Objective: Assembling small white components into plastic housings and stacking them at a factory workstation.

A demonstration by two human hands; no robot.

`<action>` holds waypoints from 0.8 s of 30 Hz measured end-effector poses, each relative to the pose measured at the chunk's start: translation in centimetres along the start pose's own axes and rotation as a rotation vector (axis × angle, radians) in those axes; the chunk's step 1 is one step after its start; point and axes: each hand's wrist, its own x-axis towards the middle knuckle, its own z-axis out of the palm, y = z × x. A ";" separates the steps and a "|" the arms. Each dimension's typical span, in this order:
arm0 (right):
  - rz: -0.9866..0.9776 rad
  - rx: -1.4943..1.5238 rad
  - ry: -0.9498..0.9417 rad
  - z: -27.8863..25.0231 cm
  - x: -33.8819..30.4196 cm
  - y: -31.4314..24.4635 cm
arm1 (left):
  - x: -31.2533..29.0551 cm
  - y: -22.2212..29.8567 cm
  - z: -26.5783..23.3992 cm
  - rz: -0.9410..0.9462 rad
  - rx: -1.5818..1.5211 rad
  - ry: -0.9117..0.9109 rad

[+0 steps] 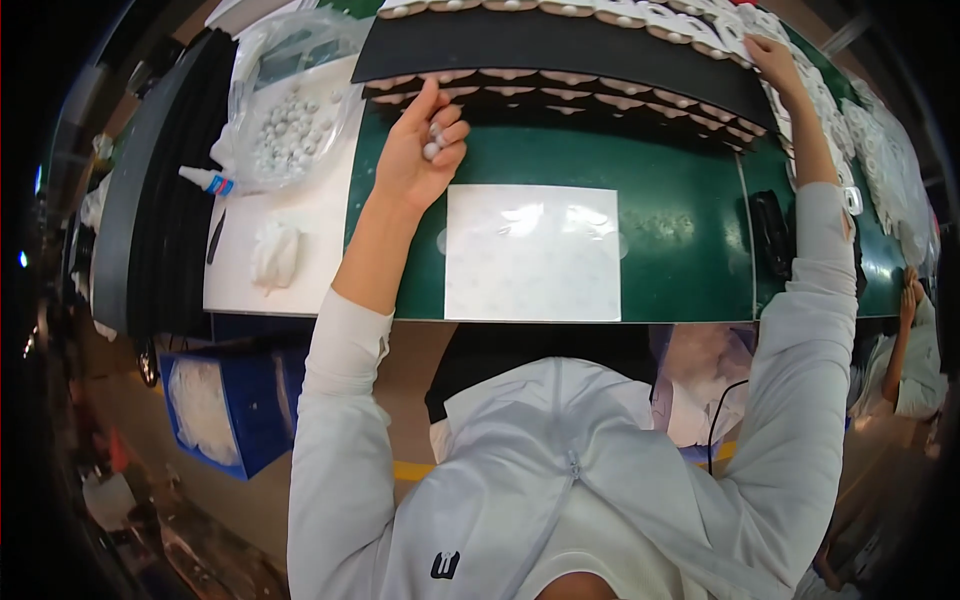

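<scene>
My left hand (424, 150) is curled around several small white balls, which show between its fingers and palm. Its raised fingertip is near the front edge of a long black board (560, 55). Rows of white pieces with small balls on them (620, 20) line the board's far edge, and more rows show below its near edge. At the far right, my right hand (776, 68) has its fingers pinched together beside the row's last white pieces; what lies between the fingertips is too small to make out.
A clear plastic bag of white balls (292, 135) lies on the left, near a small glue bottle (207, 180) and crumpled white tissue (275, 255). A white sheet (532, 255) rests on the green table (690, 240). A black object (770, 235) lies by my right forearm. Another person's hand (910, 290) shows far right.
</scene>
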 end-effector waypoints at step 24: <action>-0.137 0.098 0.214 -0.6 -20.1 -12.1 | -0.9 -0.5 0.7 -0.012 0.071 -0.004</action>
